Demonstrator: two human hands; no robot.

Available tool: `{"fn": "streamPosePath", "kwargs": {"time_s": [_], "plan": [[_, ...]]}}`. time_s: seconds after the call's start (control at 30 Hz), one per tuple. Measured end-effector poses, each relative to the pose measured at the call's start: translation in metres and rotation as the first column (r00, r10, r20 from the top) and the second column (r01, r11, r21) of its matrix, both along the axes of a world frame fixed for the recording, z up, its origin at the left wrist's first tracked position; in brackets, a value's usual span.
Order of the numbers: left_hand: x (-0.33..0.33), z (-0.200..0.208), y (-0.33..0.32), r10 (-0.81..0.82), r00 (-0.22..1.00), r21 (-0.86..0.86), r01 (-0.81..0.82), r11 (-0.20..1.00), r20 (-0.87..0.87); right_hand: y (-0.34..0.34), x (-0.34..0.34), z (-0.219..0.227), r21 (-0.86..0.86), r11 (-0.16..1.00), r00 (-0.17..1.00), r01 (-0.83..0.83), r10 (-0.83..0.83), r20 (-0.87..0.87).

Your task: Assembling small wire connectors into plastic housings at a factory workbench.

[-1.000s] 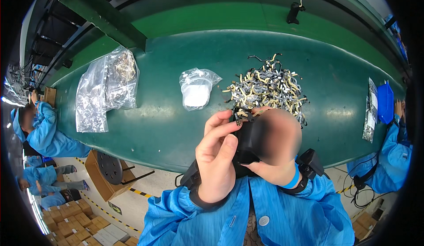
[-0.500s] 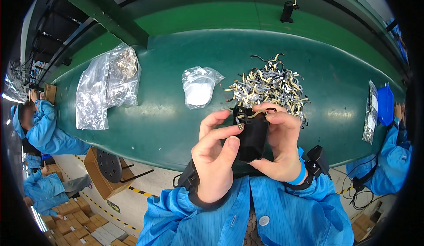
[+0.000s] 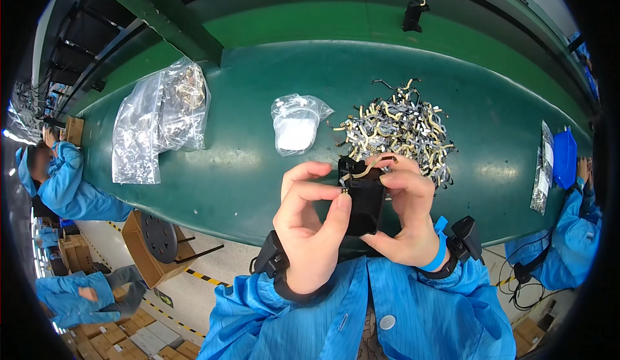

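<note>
My right hand (image 3: 411, 212) grips a black box-shaped plastic housing (image 3: 366, 208) by its right side, fingers above and thumb below. Across the top of the housing runs a short tan cable (image 3: 370, 168) with a dark end near my right fingers. My left hand (image 3: 311, 234) pinches the small connector (image 3: 345, 192) at the cable's other end between thumb and index finger, against the housing's upper left edge. Whether the connector sits in the housing cannot be seen. Just beyond my hands lies a tangled pile of short cables (image 3: 394, 124), tan, grey and black.
A clear bag with white contents (image 3: 297, 130) and larger bags of small parts (image 3: 155, 124) lie left on the green table (image 3: 245, 198). Another black housing (image 3: 414, 16) stands on the far ledge. At right are a blue bin (image 3: 564, 158) and a flat bag (image 3: 541, 169). Co-workers sit at both sides.
My left thumb has moved up beside the index fingertip, closing over the connector, which has turned and now shows less. A person in the lower-left background has moved.
</note>
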State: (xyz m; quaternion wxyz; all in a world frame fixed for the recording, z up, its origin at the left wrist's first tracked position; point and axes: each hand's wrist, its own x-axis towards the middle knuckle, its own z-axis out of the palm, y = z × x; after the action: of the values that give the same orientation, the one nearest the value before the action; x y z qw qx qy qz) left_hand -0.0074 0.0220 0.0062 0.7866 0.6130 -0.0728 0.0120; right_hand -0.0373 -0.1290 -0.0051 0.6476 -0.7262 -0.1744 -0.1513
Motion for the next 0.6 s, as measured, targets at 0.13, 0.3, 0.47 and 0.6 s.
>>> {"fn": "streamPosePath", "kwargs": {"time_s": [0.13, 0.3, 0.47, 0.6], "plan": [[0.003, 0.005, 0.003, 0.008, 0.988, 0.169, -0.034, 0.985, 0.154, 0.005, -0.001, 0.003, 0.067, 0.997, 0.999, -0.037, 0.039, -0.025], [0.006, 0.007, 0.007, -0.008, 0.976, 0.281, -0.056, 0.958, 0.219, 0.008, -0.001, -0.001, 0.209, 0.974, 0.995, -0.081, 0.093, -0.046], [0.007, -0.002, 0.004, -0.097, 0.995, -0.030, 0.097, 0.995, 0.014, 0.008, -0.002, -0.002, 0.001, 1.000, 1.000, 0.019, -0.019, -0.014], [0.001, -0.004, -0.005, -0.173, 0.984, -0.278, 0.154, 0.948, -0.048, 0.013, 0.001, -0.002, -0.098, 0.992, 0.994, 0.084, -0.076, 0.085]]}}
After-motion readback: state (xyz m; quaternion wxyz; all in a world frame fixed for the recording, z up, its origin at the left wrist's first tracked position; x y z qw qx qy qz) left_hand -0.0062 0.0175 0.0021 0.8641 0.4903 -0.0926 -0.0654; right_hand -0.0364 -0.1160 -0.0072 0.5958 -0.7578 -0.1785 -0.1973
